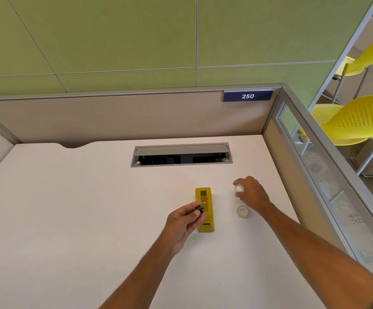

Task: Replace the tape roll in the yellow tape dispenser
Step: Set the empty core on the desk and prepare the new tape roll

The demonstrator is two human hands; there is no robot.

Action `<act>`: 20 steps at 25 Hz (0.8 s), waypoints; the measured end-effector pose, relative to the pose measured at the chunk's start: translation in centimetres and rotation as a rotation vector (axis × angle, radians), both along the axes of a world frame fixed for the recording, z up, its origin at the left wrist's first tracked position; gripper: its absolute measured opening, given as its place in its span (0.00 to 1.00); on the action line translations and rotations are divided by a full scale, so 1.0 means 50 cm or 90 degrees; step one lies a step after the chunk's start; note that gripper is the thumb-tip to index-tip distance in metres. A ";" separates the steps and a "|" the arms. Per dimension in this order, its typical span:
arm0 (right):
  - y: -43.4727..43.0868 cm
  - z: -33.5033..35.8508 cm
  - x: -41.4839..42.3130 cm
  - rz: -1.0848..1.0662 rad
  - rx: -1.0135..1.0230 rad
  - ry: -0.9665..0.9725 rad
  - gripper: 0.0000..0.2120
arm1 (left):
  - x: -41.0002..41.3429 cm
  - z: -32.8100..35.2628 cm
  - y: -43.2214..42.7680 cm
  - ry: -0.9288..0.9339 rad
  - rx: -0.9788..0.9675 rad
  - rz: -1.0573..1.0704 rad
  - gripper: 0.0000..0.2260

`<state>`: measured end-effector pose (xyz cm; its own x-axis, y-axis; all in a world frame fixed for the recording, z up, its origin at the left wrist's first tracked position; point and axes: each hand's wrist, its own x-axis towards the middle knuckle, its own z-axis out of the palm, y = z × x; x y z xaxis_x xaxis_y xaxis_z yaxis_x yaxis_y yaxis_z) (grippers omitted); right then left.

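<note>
The yellow tape dispenser [205, 208] lies flat on the white desk [92, 208], its roll bay bare. My left hand [184, 224] is just left of it, fingers pinched on a small black spool hub [199, 210]. To the right, my right hand [251, 192] holds a small white tape core [239, 188] between thumb and fingers, low over the desk. A clear tape roll [242, 211] lies flat on the desk just below that hand, apart from it.
A grey cable hatch [181, 154] with its lid up is set into the desk behind the dispenser. Beige partition walls [114, 117] close the back and right sides. Yellow chairs [354, 121] stand beyond the right partition.
</note>
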<state>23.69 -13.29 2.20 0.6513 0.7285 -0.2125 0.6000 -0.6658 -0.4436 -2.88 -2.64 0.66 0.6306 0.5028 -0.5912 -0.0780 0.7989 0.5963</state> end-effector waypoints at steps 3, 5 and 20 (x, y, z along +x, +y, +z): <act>0.014 -0.019 0.018 0.013 -0.044 -0.015 0.19 | 0.000 -0.010 0.003 0.021 0.014 -0.002 0.14; 0.022 -0.030 0.021 0.025 -0.075 -0.021 0.19 | 0.000 -0.015 0.005 0.031 0.020 -0.004 0.14; -0.015 -0.040 -0.006 -0.060 -0.052 0.036 0.22 | 0.003 -0.036 0.007 0.042 0.023 -0.001 0.14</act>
<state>23.41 -14.03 0.22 0.7017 0.6429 -0.3072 0.5081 -0.7537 -0.4167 -2.71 -2.27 -1.16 0.5917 0.5241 -0.6125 -0.0370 0.7767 0.6288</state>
